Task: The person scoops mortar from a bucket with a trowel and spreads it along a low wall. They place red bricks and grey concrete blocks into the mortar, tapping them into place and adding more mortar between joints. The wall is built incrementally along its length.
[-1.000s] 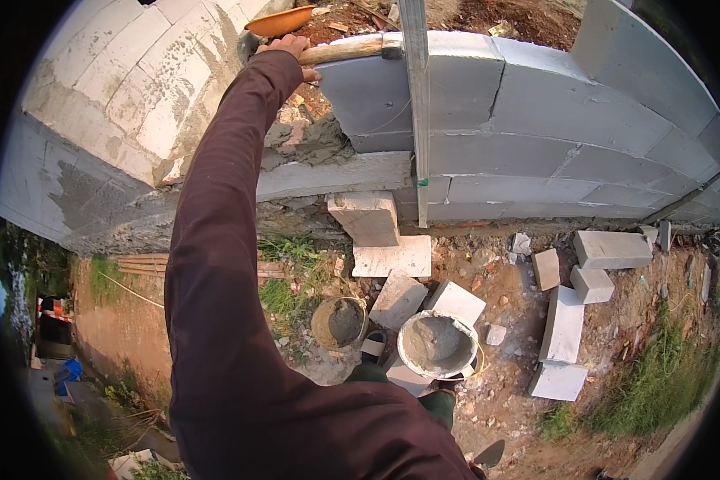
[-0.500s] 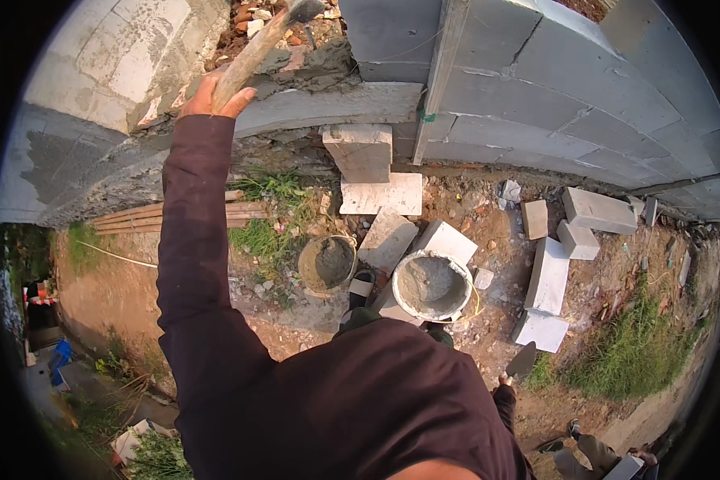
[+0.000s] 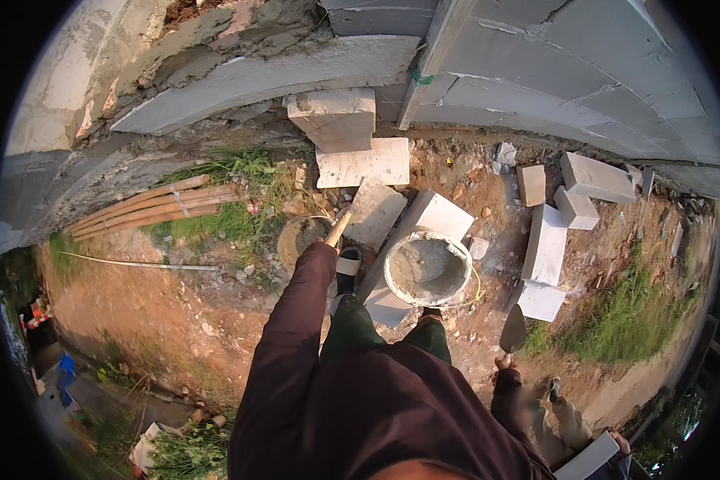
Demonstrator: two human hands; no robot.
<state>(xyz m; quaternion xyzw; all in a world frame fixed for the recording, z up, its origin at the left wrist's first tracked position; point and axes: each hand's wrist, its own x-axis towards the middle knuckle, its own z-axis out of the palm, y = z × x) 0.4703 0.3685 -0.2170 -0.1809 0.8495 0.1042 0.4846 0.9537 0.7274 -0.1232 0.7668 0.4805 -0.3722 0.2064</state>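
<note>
My left hand (image 3: 322, 243) is closed round a thick wooden handle (image 3: 339, 227), down by my left leg; the tool's head does not show now. Behind that hand is a bucket (image 3: 288, 244) of grey mortar, partly covered. My right hand (image 3: 506, 363), low on my right side, grips a pointed trowel (image 3: 514, 330), its blade directed away from me. Between the two hands, just in front of my feet, stands a white bucket (image 3: 389, 276) with wet mortar inside and a yellow handle hanging at its side.
Pale blocks (image 3: 362, 164) lie near the wall, with more blocks (image 3: 546, 256) at right. Rough mortar (image 3: 240, 40) tops the low wall at far left. An upright board (image 3: 434, 60) leans on the block wall (image 3: 520, 56). Poles (image 3: 156, 210) lie left. Another person's hand (image 3: 618, 442) holds a block (image 3: 590, 459).
My left hand came down from over the low wall to beside my leg, still gripping the wooden-handled tool. The trowel swung to point more straight ahead. The other person's block has moved leftward.
</note>
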